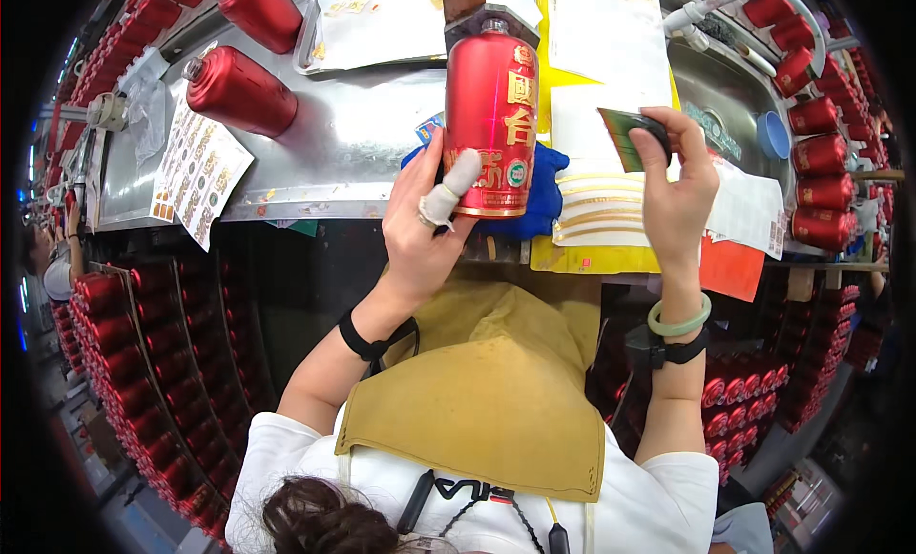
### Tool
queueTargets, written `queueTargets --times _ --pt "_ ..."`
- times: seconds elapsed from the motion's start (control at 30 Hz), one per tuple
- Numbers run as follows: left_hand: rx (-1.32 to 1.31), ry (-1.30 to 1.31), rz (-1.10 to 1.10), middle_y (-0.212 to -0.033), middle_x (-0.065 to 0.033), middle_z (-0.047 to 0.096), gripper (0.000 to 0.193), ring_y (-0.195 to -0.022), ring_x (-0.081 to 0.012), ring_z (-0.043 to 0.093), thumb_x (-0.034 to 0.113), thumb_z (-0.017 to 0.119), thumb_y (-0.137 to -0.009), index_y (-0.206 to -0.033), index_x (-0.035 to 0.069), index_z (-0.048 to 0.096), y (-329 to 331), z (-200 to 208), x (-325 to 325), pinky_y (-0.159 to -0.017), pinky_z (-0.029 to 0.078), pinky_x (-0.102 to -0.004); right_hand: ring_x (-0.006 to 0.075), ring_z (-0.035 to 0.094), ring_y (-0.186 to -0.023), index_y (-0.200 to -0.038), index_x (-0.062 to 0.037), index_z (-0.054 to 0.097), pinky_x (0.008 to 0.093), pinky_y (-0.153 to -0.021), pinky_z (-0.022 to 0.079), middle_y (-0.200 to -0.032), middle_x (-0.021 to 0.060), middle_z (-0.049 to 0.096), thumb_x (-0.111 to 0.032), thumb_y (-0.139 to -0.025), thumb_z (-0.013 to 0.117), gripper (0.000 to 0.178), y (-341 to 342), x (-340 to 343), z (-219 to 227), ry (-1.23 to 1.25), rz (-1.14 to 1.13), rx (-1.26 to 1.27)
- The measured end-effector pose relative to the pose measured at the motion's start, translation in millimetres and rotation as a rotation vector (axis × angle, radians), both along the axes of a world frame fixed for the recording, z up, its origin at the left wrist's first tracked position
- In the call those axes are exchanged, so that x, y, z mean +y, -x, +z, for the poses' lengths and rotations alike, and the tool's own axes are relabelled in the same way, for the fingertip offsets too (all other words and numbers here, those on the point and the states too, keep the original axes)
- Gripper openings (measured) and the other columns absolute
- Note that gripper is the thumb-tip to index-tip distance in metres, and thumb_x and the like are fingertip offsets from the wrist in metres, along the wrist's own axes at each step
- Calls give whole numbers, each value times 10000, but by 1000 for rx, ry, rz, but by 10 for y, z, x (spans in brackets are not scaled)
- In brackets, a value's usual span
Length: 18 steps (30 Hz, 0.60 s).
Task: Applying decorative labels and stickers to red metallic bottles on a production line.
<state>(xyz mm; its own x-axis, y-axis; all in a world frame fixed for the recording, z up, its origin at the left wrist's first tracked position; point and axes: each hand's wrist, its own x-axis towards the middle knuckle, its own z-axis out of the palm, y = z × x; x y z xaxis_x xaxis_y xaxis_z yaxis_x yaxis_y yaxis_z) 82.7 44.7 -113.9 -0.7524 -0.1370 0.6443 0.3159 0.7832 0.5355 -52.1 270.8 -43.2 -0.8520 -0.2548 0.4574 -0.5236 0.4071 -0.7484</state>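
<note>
My left hand [425,225] grips a red bottle [491,125] bearing gold characters and a round green seal; my right hand [677,187] pinches a small dark green label [622,137]. A white sticker sheet [198,167] with gold marks overhangs the bench's left edge

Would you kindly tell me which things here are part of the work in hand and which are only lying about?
In hand:
- red bottle, gripped by the left hand
- small dark card, held by the right hand
- blue cloth under the bottle
- yellow sheet with gold strips

Lying about:
- two red bottles on their sides
- label sheet
- blue cup
- sink
</note>
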Motion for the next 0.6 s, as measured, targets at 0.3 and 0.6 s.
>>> queueTargets --times 0.3,0.6 --pt "-227 -300 101 -1330 -224 633 709 -1273 -408 580 27 826 -732 -1392 -7 569 -91 -122 -44 -1031 496 -438 185 634 -765 -954 -117 752 317 -779 464 -889 -3 730 6 -728 776 258 -453 -361 152 -90 414 350" --pt "-292 -231 81 -1319 -212 614 759 -1219 -404 597 17 813 -758 -1450 10 502 -71 -48 -40 -1016 494 -444 85 574 -766 -1181 -30 570 225 -658 458 -873 28 605 -61 -965 679 245 -578 -587 -121 524 79 -409"
